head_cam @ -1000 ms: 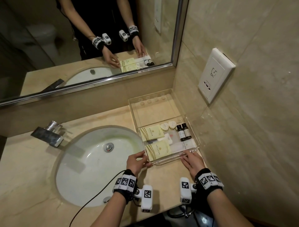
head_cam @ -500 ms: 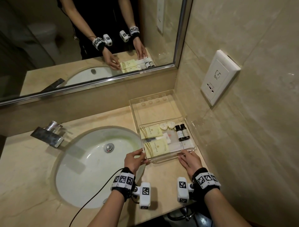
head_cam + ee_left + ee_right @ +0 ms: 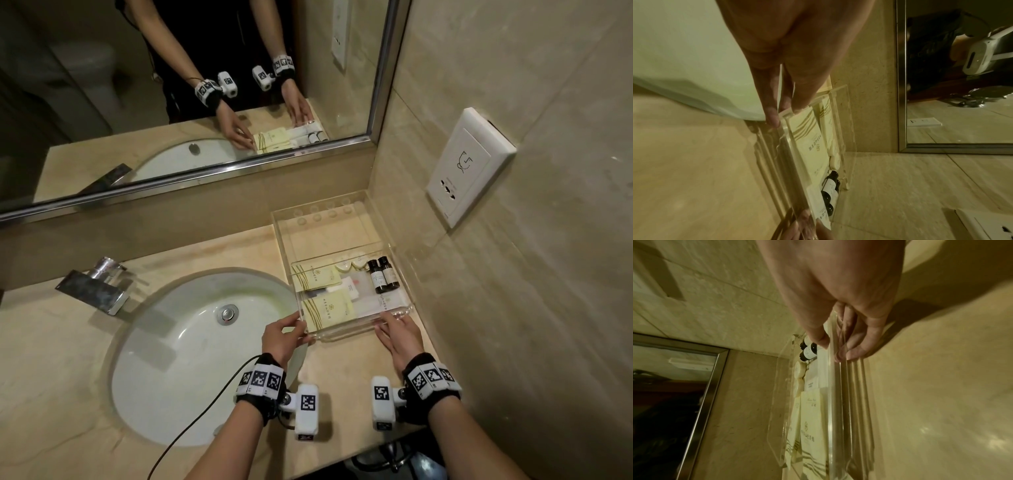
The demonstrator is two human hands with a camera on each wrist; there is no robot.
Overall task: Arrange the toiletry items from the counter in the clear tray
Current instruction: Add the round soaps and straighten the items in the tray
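The clear tray sits at the counter's right end by the wall. It holds two yellow packets, two dark bottles, two small soaps and white sachets. My left hand pinches the tray's near left corner; the left wrist view shows thumb and fingers on either side of the wall. My right hand grips the near right edge, with the wall between thumb and fingers. The bottles lie just past my right thumb.
A second clear tray with a bare bottom lies in the back corner, partly under the filled one. The white sink basin and chrome faucet are to the left. A wall socket sits above on the right, below the mirror.
Both hands keep their hold on the tray's near edge. The tray and hands have shifted only slightly, and the head view has tilted a little.
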